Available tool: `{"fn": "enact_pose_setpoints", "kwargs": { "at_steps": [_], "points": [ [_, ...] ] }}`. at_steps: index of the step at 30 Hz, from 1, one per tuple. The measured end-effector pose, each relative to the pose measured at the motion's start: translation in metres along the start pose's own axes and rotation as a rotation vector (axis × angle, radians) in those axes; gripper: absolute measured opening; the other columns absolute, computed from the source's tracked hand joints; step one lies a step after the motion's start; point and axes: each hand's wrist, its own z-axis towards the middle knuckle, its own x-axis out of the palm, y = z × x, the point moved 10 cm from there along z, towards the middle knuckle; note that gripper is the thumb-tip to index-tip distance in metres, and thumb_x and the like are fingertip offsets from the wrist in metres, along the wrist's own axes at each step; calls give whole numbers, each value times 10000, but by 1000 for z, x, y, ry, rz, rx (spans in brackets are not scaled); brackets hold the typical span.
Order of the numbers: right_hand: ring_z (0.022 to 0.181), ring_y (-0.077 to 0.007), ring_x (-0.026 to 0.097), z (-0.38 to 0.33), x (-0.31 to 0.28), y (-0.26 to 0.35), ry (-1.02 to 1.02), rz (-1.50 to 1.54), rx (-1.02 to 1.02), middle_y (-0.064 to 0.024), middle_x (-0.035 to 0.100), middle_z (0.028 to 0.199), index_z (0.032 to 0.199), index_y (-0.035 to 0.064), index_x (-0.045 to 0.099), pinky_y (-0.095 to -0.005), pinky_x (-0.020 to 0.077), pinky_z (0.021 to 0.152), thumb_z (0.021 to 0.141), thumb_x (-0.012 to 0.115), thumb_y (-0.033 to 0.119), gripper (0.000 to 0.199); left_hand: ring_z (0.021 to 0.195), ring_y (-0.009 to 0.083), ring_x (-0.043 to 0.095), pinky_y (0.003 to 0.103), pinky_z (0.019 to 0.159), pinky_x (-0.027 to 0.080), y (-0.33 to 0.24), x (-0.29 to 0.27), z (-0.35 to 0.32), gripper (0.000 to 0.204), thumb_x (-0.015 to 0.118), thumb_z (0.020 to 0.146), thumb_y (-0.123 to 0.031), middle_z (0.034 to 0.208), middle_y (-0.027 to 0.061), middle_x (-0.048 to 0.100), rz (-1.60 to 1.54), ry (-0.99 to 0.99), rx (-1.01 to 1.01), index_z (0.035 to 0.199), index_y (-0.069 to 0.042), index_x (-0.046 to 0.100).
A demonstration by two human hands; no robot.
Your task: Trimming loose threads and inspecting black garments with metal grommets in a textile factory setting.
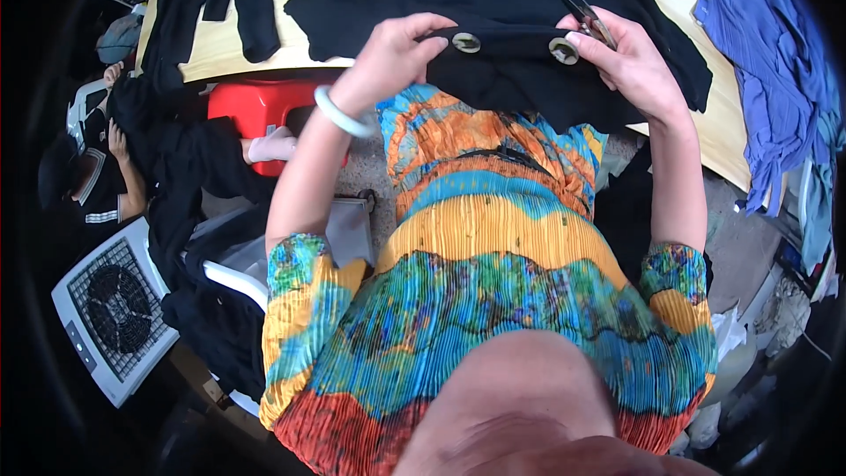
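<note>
Stretched between my two hands is the edge of a black garment (511, 79), with two large dark, marbled-looking buttons on it. My left hand (397, 57) is closed, thumb and fingers pinching the edge beside the left button (465, 42). My right hand (630, 57) is closed around small dark snips (583, 11), whose blades point up and away to the left. Its thumb also presses the cloth at the right button (563, 51). The garment hangs down over my lap from this edge, and its far part lies on the table.
More black cloth pieces (238, 0) lie on the pale wooden table (211, 48). Purple pleated clothing (749, 53) drapes over its right side. A red stool (256, 106) is left of my knees. Another person (106, 167) sits at far left, near a fan unit (115, 308).
</note>
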Motion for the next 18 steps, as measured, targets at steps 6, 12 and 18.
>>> {"fn": "enact_pose_setpoints", "kwargs": {
  "at_steps": [6,12,18],
  "points": [
    [667,-41,432,4,0,-9,-67,5,40,30,521,725,948,-8,572,-191,363,616,849,540,188,223,418,7,365,159,385,283,-8,-21,11,224,546,855,-148,547,-59,449,-158,152,-9,1024,-4,572],
    [742,-72,489,8,1,-5,-94,-36,-7,-8,559,755,940,-17,572,-213,398,702,846,546,186,226,460,1,366,157,405,273,-2,-15,10,208,568,844,-163,579,-56,468,-170,194,-48,978,-6,594],
    [771,-70,495,-17,-29,-5,-421,-148,-129,3,548,801,1034,14,551,-212,402,729,866,535,207,257,619,172,593,272,579,459,-7,-21,14,197,593,769,-106,715,112,612,316,72,109,929,9,597]
  ]
}}
